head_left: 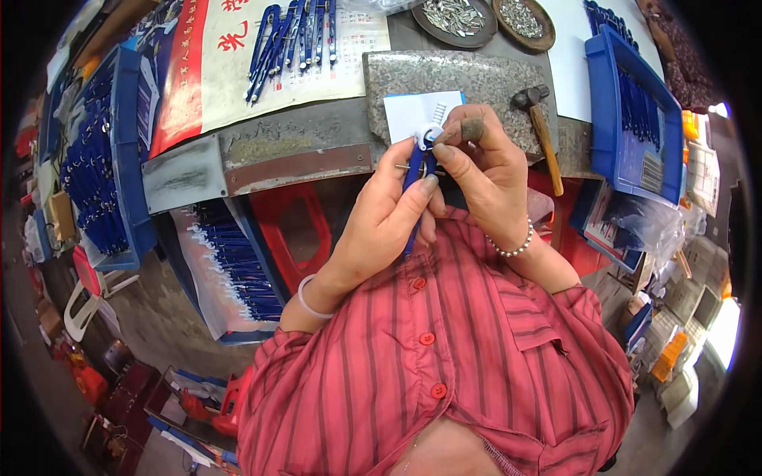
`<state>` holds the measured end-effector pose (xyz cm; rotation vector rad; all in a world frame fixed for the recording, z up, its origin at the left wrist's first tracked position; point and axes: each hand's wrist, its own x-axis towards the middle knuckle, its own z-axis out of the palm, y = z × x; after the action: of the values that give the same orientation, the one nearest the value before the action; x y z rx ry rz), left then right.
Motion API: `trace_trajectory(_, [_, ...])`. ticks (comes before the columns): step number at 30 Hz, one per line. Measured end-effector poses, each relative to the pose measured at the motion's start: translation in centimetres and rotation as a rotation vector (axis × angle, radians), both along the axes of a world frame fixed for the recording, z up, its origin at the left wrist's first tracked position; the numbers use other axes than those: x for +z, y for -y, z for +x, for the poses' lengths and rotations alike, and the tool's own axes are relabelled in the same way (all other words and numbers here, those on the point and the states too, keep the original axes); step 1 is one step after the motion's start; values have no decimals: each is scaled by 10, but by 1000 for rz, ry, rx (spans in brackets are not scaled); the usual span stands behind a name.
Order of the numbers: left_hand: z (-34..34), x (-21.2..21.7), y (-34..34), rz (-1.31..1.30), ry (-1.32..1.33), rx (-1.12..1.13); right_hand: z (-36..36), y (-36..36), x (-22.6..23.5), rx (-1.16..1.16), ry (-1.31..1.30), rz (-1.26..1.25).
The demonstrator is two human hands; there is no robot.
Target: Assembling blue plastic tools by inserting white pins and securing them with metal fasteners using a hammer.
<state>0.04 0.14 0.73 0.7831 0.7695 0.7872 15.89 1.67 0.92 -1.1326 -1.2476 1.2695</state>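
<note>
Above the table's near edge, my left hand [397, 208] grips a blue drawing compass [413, 168] by its legs. The compass has a white head and a ribbed white stem at its top. My right hand [488, 163] is closed at that head, thumb and fingertips pinching by the white joint; any small part between them is hidden. A dark wrap covers one right finger. Behind the hands, a white card with a blue edge [403, 117] lies on a speckled stone slab [496, 79]. A wooden-handled hammer [544, 136] rests at the slab's right side.
Two round dishes [494, 28] of small metal parts stand at the back. Several blue compasses [292, 40] lie on a printed sheet [214, 103]. Blue bins of compasses flank me, left [131, 159] and right [607, 151]; another box [238, 262] sits lower left. A red stool [305, 218] is below the table.
</note>
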Motion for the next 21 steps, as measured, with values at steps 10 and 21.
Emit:
trace_trajectory(10, [2, -1, -1, 10, -1, -11, -2, 1, -3, -34, 37, 46])
trace_trajectory(21, [6, 0, 1, 353, -510, 49, -8, 0, -2, -145, 705, 628])
